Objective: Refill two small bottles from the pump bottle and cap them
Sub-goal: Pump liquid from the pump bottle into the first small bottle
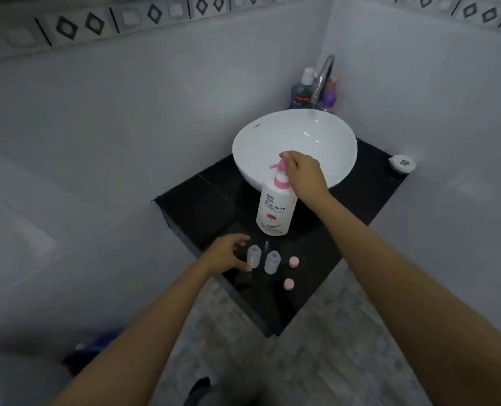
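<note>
A white pump bottle (275, 209) with a pink pump head stands on the black counter (202, 206) in front of the basin. My right hand (305, 174) rests on the pump head, fingers curled over it. Two small clear bottles stand uncapped near the counter's front edge: the left one (253, 256) and the right one (272, 261). My left hand (227, 253) touches the left small bottle with thumb and fingers around its side. Two pink caps lie loose to the right, one (294, 261) beside the bottles and one (288, 284) nearer the edge.
A white bowl basin (316, 133) sits behind the pump bottle, with a chrome tap (324, 77) above it. A mouthwash bottle (301, 90) and a purple bottle (329, 96) stand in the corner. A round white object (402, 164) sits at the counter's right end.
</note>
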